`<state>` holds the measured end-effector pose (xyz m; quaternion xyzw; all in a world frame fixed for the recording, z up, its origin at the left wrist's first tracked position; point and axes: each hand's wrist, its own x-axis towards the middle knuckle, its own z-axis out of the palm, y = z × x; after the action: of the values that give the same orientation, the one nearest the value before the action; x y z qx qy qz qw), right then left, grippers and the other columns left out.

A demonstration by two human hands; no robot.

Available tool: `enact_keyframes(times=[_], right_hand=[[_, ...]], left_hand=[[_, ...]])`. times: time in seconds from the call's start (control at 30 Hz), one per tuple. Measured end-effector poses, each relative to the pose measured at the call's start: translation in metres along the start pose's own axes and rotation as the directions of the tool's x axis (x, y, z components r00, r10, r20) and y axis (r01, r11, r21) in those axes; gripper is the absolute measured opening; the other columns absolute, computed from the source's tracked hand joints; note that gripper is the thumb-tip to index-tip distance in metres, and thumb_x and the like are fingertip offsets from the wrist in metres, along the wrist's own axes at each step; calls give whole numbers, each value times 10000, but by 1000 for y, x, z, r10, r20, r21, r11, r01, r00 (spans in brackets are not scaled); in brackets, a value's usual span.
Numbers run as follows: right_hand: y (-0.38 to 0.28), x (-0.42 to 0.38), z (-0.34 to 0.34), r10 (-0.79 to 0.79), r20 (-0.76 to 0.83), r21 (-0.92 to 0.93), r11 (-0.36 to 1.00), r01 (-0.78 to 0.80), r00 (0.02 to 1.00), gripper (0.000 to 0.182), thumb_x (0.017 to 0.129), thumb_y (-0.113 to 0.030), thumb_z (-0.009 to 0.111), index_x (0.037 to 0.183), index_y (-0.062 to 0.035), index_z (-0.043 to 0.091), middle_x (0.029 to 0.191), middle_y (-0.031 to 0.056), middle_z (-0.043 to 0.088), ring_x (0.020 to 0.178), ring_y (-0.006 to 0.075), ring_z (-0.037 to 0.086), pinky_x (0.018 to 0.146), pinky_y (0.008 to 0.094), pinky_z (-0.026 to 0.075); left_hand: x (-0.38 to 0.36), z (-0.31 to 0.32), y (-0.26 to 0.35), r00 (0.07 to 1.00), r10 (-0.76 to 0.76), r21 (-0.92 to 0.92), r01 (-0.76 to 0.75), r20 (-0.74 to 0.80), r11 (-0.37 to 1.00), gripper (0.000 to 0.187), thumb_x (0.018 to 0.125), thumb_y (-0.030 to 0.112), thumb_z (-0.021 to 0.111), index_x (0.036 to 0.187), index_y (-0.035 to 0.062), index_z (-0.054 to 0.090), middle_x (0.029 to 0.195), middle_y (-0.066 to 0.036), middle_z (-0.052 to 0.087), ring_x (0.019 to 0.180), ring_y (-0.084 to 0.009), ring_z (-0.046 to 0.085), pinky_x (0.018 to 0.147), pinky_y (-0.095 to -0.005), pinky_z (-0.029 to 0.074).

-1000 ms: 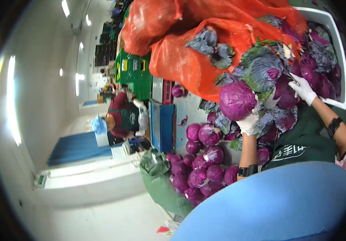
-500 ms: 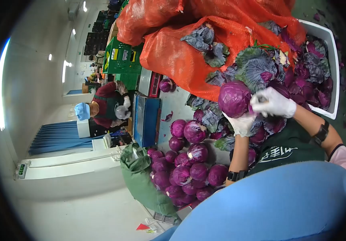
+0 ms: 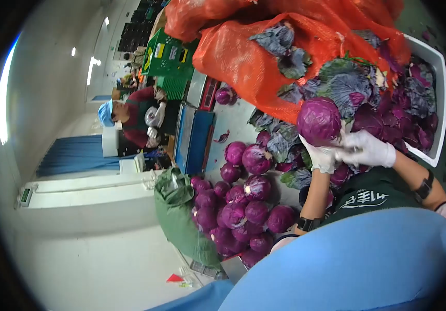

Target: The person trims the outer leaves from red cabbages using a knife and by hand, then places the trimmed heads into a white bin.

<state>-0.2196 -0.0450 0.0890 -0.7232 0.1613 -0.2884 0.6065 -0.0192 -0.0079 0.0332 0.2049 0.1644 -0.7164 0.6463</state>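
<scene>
A round red cabbage [image 3: 319,121] rests in my left hand [image 3: 322,156], whose white-gloved fingers wrap its lower side. Close against the cabbage's base is my right hand [image 3: 369,149], also gloved in white. Its fingers are curled together and slightly blurred, and whatever they pinch is hidden. Loose outer cabbage leaves [image 3: 339,85] lie just beyond the held cabbage, on and beside an orange mesh sack [image 3: 233,57]. More loose purple leaves fill a white bin [image 3: 443,103] next to my right arm.
Several red cabbages [image 3: 243,212] are piled on the table to my left, near a green sack [image 3: 181,223]. Beyond stand a blue-topped scale [image 3: 197,140] and a green crate [image 3: 168,57]. Across from me, a person [image 3: 140,116] in a blue cap holds a wrapped round item.
My view has shifted slightly. My right hand has moved in closer to my left hand, at the base of the cabbage. The left hand still holds the cabbage.
</scene>
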Motion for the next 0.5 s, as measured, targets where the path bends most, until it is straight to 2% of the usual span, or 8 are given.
enact_keyframes(times=[0.07,0.1,0.13,0.2,0.23,0.33,0.43,0.5], right_hand=[[-17,-14,-7,403,211,183,878,-441,890,207,932,-192,731,954,13,729,678,65,665,579,106,643,580,267,511],[-14,-12,-7,485,100,131,859,-495,869,206,893,-179,756,994,0,743,736,59,695,661,107,674,640,271,535],[7,-13,-2,347,-142,45,938,-344,927,254,851,-157,780,1058,-15,738,780,41,681,721,122,670,672,292,532],[7,4,-1,120,-347,-150,972,-181,930,329,814,-145,804,1114,-30,729,842,47,662,766,151,651,695,306,524],[9,15,1,-125,-357,-303,953,12,926,387,807,-151,817,1163,-37,715,907,67,643,743,177,625,685,305,513],[-1,43,11,-274,-316,-427,896,122,908,514,772,-164,836,1246,-59,666,1064,81,632,780,216,665,673,332,547],[-7,51,7,-316,-107,-705,692,152,943,547,741,-182,834,1240,-65,643,1073,70,617,835,232,684,651,361,561],[-9,49,6,-318,-46,-762,624,172,947,559,727,-196,829,1231,-58,633,1060,65,608,849,236,684,630,369,557]], left_hand=[[-12,17,15,998,5,-39,-7,-57,999,950,811,834,537,1496,186,424,1516,-117,456,1294,-374,520,1024,-629,476],[-20,31,21,995,-2,-78,-6,-99,997,962,806,847,532,1506,198,414,1527,-120,443,1303,-378,513,1020,-638,475],[-25,35,25,990,63,-45,-69,-124,997,970,801,859,527,1512,210,410,1531,-125,439,1316,-380,504,1020,-644,473],[-29,38,31,975,178,68,-171,-129,983,991,789,884,516,1526,233,395,1540,-134,428,1347,-381,483,1022,-649,468],[-31,34,33,968,225,144,-209,-111,967,1004,781,898,508,1534,244,386,1545,-139,422,1364,-379,471,1025,-649,464],[-37,22,29,946,322,367,-284,-46,886,1032,792,910,481,1560,234,343,1558,-141,405,1414,-366,429,1055,-642,440],[-44,23,17,915,403,477,-341,-30,810,1016,828,886,467,1556,190,333,1544,-122,408,1401,-348,437,1095,-612,418],[-46,21,14,899,436,481,-364,-44,798,981,839,859,495,1547,195,353,1533,-113,423,1391,-338,446,1111,-618,393]])
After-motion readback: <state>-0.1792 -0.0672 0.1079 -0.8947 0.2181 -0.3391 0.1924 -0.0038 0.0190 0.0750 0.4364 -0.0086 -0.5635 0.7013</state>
